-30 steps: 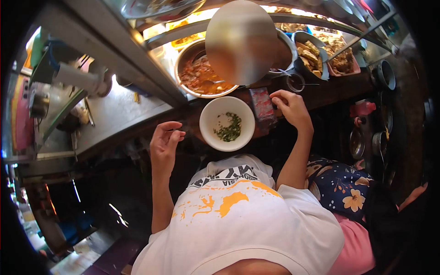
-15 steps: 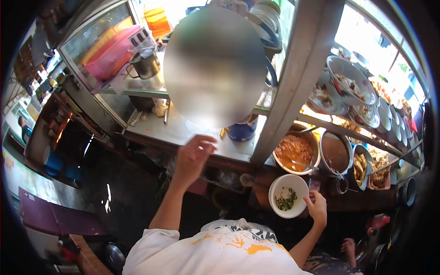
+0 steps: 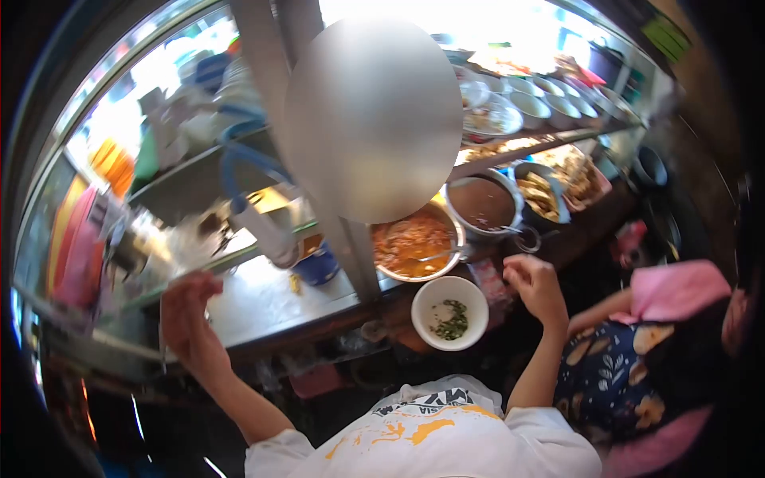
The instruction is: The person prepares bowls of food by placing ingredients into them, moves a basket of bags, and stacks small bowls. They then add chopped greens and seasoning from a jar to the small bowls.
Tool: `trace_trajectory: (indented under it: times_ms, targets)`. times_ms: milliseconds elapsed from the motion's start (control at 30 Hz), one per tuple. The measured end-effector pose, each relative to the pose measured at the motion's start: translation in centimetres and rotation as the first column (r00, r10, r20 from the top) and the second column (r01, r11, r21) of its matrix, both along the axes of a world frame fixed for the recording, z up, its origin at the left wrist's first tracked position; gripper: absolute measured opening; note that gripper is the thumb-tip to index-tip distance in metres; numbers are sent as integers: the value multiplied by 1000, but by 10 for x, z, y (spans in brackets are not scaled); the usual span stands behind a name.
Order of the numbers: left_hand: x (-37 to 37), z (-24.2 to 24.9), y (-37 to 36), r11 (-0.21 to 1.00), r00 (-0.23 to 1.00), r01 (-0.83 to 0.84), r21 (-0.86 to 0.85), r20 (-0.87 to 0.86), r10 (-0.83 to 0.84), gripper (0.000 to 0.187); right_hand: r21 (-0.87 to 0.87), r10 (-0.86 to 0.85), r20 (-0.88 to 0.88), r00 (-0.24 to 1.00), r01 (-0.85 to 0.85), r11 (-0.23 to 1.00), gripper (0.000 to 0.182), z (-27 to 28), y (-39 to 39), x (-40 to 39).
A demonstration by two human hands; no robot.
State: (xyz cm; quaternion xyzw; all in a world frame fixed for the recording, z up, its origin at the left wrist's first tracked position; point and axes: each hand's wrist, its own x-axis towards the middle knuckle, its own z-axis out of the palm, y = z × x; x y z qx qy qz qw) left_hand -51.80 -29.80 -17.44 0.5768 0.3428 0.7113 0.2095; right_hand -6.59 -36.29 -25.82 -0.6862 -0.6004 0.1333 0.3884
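Observation:
A white bowl [image 3: 422,323] with chopped green herbs [image 3: 451,320] in it stands on the dark counter in front of me. To its right, raised and apart from it, is my right hand [image 3: 539,291], fingers loosely bent with nothing between them. Nearest this hand are a red-patterned packet [image 3: 488,284] and a metal ladle's handle [image 3: 522,237]. My left hand [image 3: 188,319] hovers at the left edge of the metal counter, its fingers smeared by motion. Behind the bowl sits a pot of orange-red stew [image 3: 398,247], with a spoon in it.
Beyond the stew are a pot of brown sauce [image 3: 480,202], a container of fried pieces [image 3: 538,193] and stacked bowls [image 3: 528,106]. A blue tub [image 3: 317,267] is on the metal counter. At right stands a person in a patterned garment [image 3: 610,370]. A blurred disc hides the upper middle.
My view has swung right. My right hand has let go of the white bowl, which now stands on the counter. My left hand has moved away to the left. The person at right shows more.

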Motion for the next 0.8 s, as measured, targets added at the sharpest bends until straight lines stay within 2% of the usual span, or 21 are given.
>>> trace_trajectory:
  times_ms: [100, 167, 233, 267, 333, 367, 400, 467, 500, 567, 667, 733, 767, 800]
  targets:
    - [28, -3, -8, 995, 995, 98, -1, -17, -98, 18, 305, -56, -7, 998, 56, 951, 11, 56, 8, 12]
    - [49, -6, -16, 990, 990, 140, -7, -35, -140, 20, 358, -169, 45, 985, 142, 923, 15, 90, 19, 29]
    - [69, -17, -22, 980, 978, 190, -65, -76, -194, 19, 489, -210, 47, 977, 161, 857, 20, 118, 39, 50]
    - [80, -21, -26, 974, 972, 207, -94, -97, -215, 18, 565, -200, 74, 977, 124, 816, 24, 125, 56, 69]
    - [106, -29, -33, 940, 960, 244, -240, -76, -268, 13, 593, -263, 149, 953, 126, 795, 22, 151, 89, 101]
    - [117, -37, -36, 916, 955, 249, -314, -76, -286, 9, 608, -207, 209, 956, 38, 793, 22, 161, 114, 127]
    - [127, -48, -37, 889, 946, 233, -394, -120, -301, 11, 594, -261, 251, 932, 64, 802, 21, 173, 136, 146]
    - [146, -73, -40, 817, 919, 182, -547, -200, -339, 15, 547, -262, 392, 882, 6, 837, 21, 194, 190, 189]
    - [156, -86, -41, 790, 897, 98, -605, -291, -334, 14, 515, -271, 458, 847, -5, 857, 21, 205, 217, 205]
    - [174, -113, -44, 722, 820, -92, -686, -463, -336, 13, 434, -190, 453, 871, -29, 901, 19, 208, 283, 248]
    - [190, -157, -51, 590, 663, -367, -719, -647, -376, 21, 210, -72, 651, 756, -88, 974, 21, 202, 366, 301]
    - [201, -169, -53, 481, 669, -425, -767, -624, -405, 25, -32, 30, 582, 813, -15, 999, 24, 198, 392, 304]
    - [205, -174, -55, 421, 673, -450, -787, -609, -419, 27, -100, 111, 683, 722, -58, 993, 27, 197, 404, 309]
    - [209, -178, -56, 404, 686, -444, -800, -594, -420, 26, -187, 163, 654, 739, -51, 981, 27, 191, 417, 314]
